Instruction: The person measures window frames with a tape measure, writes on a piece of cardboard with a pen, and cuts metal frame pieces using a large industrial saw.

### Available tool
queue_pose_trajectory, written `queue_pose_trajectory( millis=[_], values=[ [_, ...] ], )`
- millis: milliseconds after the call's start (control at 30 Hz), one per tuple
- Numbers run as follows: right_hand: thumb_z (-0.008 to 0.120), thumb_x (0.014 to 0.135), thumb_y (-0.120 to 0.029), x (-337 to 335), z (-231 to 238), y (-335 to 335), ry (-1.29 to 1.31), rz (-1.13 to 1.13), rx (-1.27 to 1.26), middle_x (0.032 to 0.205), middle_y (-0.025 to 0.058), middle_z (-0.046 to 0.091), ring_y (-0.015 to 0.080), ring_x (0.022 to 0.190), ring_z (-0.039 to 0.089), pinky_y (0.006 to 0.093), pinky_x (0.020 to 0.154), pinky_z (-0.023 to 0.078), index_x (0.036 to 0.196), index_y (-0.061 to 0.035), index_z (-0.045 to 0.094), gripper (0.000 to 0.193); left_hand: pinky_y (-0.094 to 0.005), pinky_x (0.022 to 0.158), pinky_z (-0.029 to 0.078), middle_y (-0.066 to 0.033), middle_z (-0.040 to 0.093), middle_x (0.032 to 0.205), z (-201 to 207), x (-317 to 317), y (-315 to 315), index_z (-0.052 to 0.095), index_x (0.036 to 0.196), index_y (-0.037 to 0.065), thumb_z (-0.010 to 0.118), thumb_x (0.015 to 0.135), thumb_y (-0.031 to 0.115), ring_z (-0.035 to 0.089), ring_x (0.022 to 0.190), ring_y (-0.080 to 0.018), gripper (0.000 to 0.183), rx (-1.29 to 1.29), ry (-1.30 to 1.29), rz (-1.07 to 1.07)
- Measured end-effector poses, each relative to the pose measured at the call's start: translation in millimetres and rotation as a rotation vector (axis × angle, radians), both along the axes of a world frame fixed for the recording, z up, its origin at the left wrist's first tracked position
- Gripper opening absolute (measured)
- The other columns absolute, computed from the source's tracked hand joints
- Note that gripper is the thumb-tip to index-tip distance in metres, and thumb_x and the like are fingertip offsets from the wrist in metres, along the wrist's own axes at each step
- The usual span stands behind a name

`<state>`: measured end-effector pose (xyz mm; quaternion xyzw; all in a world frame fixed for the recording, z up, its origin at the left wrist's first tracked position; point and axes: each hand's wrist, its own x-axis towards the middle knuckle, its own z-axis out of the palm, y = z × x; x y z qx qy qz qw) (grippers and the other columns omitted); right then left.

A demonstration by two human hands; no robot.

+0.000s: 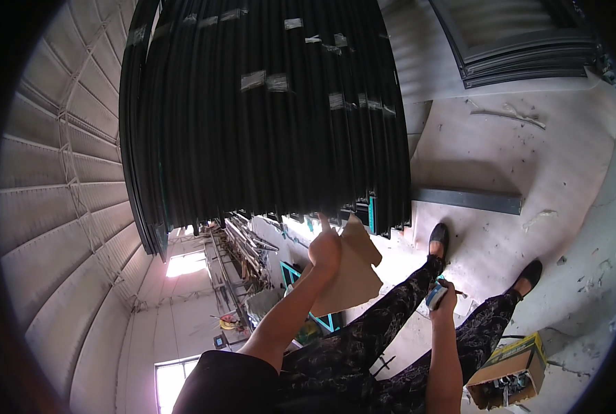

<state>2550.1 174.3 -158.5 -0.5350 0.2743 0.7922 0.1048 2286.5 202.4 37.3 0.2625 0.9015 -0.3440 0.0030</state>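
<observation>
A tall stack of long black bars or frames (266,145) fills the upper middle, with bits of clear tape stuck across it. Close to its near ends, my left hand (325,250) is closed on a torn piece of brown cardboard (349,279), one finger pointing up toward the bars. Whether that finger touches them I cannot tell. Lower and to the right, my right hand (447,297) is wrapped round a small blue-and-white round object (434,297), possibly a tape roll. A thin dark stick-like end pokes out beside it.
An open cardboard box (508,376) with small metal parts stands at the lower right. A grey bar (466,199) lies on the floor ahead of my feet. Dark frames (529,58) are piled at the upper right. Racks of long stock (235,248) line the left.
</observation>
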Motion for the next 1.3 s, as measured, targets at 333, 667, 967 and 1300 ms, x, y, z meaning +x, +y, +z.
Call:
queue_pose_trajectory(
  millis=[333, 667, 967, 1300],
  values=[
    [0.053, 0.078, -0.021, 6.4, -3.8, -1.5, -0.028, 0.052, 0.001, 0.07, 0.01, 0.061, 0.0194, 0.059, 0.058, 0.029, 0.05, 0.047, 0.087, -0.0071, 0.058, 0.017, -0.0402, 0.049, 0.042, -0.0167, 0.059, 0.066, 60.4, 16.8, 1.7, 0.022, 0.139, 0.013, 0.048, 0.085, 0.018, 0.057, 0.055, -0.0328, 0.061, 0.439, -0.102, 0.061],
    [0.054, 0.077, -0.021, 71.4, -21.6, -61.2, -0.288, 0.412, 0.185, 0.053, -0.001, 0.044, 0.0105, 0.043, 0.042, 0.026, 0.039, 0.032, 0.071, -0.0119, 0.057, 0.011, -0.0353, 0.047, 0.039, -0.0135, 0.05, 0.053, 24.8, 10.7, -4.8, 0.006, 0.141, 0.009, 0.048, 0.083, 0.012, 0.048, 0.045, -0.0234, 0.072, 0.748, -0.296, 0.132],
    [0.056, 0.076, -0.02, 113.7, 106.7, 30.5, -0.353, 0.32, 0.376, 0.052, -0.002, 0.044, 0.0085, 0.039, 0.04, 0.0217, 0.036, 0.028, 0.069, -0.012, 0.055, 0.011, -0.046, 0.054, 0.042, -0.015, 0.058, 0.061, 83.7, 10.1, -1.8, 0.017, 0.14, 0.019, 0.047, 0.087, 0.027, 0.057, 0.056, -0.0339, 0.061, 0.47, -0.319, 0.162],
    [0.057, 0.072, -0.027, 137.1, 166.0, 68.0, -0.517, 0.494, 0.516, 0.061, -0.0004, 0.046, 0.0093, 0.047, 0.042, 0.0233, 0.042, 0.032, 0.074, -0.0103, 0.057, 0.016, -0.0367, 0.055, 0.046, -0.0064, 0.061, 0.068, 116.2, 3.5, 5.2, 0.005, 0.142, 0.012, 0.05, 0.077, 0.009, 0.06, 0.059, -0.0228, 0.079, 0.482, -0.348, 0.257]
  ],
)
